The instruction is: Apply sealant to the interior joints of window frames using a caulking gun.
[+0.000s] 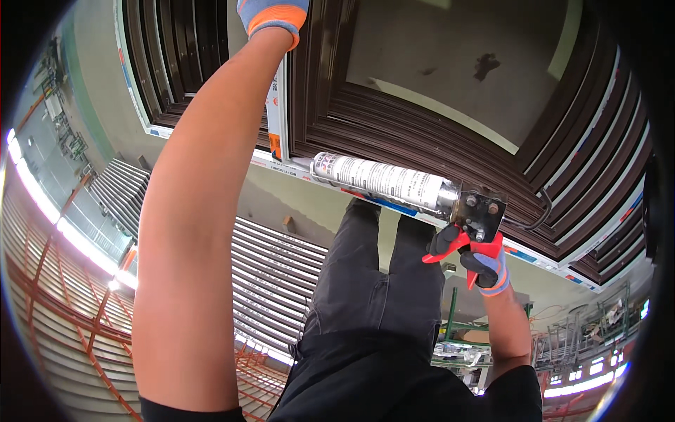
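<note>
My right hand (490, 271), in a grey-and-orange glove with dark fingertips, is wrapped round the red handle of a caulking gun (481, 214). In the gun lies a white printed sealant cartridge (383, 178), roughly level, with its nozzle (301, 162) pointing left. That tip is at the corner where two film-covered bars of a dark brown window frame (316, 133) meet; whether it touches cannot be made out. My left arm reaches far forward. Its gloved hand (273, 15) is at the top edge beside the frame's upright bar, the fingers cut off from view.
White protective film with coloured print (278, 105) covers the frame's edges. Further louvre-like brown profiles (598, 162) stand at the right. Behind me, long striped profiles (271, 274) lie stacked at the left, and green racks (457, 327) stand at the right.
</note>
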`<move>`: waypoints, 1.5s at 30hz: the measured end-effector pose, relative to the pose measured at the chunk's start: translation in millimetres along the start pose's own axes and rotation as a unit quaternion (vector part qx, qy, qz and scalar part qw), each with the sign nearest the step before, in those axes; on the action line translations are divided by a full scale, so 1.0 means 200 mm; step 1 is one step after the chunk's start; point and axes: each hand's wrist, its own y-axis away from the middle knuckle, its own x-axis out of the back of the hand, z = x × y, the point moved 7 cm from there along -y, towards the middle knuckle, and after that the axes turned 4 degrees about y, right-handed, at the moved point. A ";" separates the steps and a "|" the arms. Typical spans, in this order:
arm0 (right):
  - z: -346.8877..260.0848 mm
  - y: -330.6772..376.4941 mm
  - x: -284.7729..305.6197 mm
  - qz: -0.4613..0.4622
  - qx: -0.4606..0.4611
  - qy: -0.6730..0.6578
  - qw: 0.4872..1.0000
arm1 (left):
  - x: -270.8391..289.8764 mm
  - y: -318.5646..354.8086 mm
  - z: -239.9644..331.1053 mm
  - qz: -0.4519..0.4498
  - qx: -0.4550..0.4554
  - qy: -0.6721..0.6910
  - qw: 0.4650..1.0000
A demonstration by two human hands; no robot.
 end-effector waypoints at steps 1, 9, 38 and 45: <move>-0.02 -0.02 -0.02 0.000 -0.004 -0.001 1.000 | 0.00 0.00 0.00 0.016 -0.005 -0.006 1.000; -0.03 -0.10 -0.06 0.014 -0.041 -0.038 0.998 | -0.01 -0.02 -0.02 0.012 0.000 -0.019 1.000; 0.02 -0.12 -0.08 0.045 -0.032 -0.020 0.998 | 0.00 0.00 -0.01 0.078 -0.031 -0.004 0.996; 0.06 -0.11 -0.08 0.029 -0.015 -0.016 0.999 | 0.00 -0.01 -0.01 0.065 -0.016 -0.010 0.998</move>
